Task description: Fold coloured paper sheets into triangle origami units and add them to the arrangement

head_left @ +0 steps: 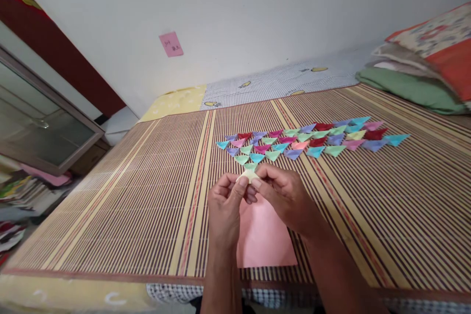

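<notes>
A small pale yellow piece of folded paper [249, 175] is pinched between both hands, its top edge showing above the thumbs. My left hand [227, 194] grips its left side with thumb and fingers. From the right, my right hand [281, 191] pinches the other side. Under and behind the hands lies a pink sheet of paper [267, 240]. Just beyond the fingertips sits a green folded paper triangle [251, 166]. Several rows of coloured folded paper triangles [300, 145] spread away to the right on the striped mat [147, 196].
A folded green cloth [408, 89] and an orange patterned pillow [437, 44] are stacked at the back right. A pink note [171, 44] is stuck on the white wall [257, 10]. At the left stands a glass-fronted cabinet [37, 113], with piled papers [27, 191] below.
</notes>
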A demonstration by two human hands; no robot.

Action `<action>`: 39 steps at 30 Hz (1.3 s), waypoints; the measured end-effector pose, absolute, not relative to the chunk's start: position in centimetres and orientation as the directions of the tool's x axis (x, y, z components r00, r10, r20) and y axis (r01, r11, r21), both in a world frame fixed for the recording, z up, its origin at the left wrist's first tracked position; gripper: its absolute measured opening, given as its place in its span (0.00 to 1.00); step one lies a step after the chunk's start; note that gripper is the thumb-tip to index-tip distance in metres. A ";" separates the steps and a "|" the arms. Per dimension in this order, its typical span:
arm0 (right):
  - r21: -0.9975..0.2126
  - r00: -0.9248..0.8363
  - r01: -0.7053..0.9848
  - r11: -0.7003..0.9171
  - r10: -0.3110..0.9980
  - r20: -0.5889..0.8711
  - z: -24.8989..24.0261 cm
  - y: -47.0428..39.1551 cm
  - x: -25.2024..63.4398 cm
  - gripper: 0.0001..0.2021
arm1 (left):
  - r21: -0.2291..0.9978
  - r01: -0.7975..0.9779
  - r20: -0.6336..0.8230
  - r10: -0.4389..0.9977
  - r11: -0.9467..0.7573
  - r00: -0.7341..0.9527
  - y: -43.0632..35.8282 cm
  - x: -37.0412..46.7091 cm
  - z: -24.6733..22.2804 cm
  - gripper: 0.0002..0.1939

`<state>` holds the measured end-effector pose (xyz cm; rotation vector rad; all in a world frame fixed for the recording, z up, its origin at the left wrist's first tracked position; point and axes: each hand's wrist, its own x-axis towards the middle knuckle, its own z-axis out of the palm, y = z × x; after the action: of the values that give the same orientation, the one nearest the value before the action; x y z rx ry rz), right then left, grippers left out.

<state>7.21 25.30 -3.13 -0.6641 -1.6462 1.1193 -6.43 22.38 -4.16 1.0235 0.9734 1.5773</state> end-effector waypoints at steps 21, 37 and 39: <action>-0.895 -0.417 0.021 0.445 0.818 0.397 -2.9 25.6 8.2 0.11 | 0.921 -0.273 0.229 0.953 -0.278 -0.199 22.3 -7.1 -3.7 0.06; -0.810 -0.494 0.202 0.551 0.771 0.402 -2.6 25.3 8.5 0.11 | 0.968 -0.208 0.139 0.990 -0.143 -0.032 21.8 -8.3 -2.6 0.02; -0.812 -0.496 0.199 0.549 0.771 0.400 -2.6 25.2 8.6 0.11 | 0.970 -0.208 0.125 0.992 -0.128 -0.026 21.8 -8.4 -2.7 0.02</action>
<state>8.57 25.21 -2.55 -0.7815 -1.9921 0.9146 -8.36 21.83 -2.71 1.1356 0.9976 1.4034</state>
